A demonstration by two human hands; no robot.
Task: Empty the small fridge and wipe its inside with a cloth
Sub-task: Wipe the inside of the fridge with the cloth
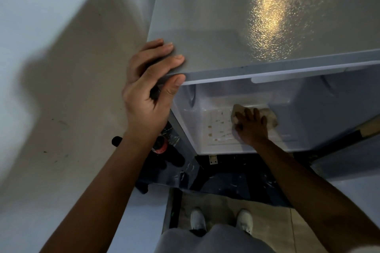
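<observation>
**Wiping the stained floor of the emptied fridge**

The small grey metal fridge (236, 33) stands open below the camera, and the part of its white plastic interior that shows holds no food or containers, so the emptying step looks done and the wiping step is in hand.

The right hand (251, 126) reaches down into the cavity and presses a crumpled beige cloth (269, 116) against the white floor panel (213, 129), fingers spread over the cloth and pinning it flat rather than pinching it. The cloth lies toward the rear right of that floor.

The left hand (151, 86) clamps the front left corner of the fridge's top, fingers laid on the upper surface and thumb hooked under the edge, steadying the body.

Several small brown stain spots (214, 129) remain on the floor panel, just left of the cloth and apart from it. The next move probably calls for drawing the cloth leftward across those spots with firm downward pressure, then working along the side walls and the moulded ledge at the back. Dried spots may need repeated passes.
</observation>
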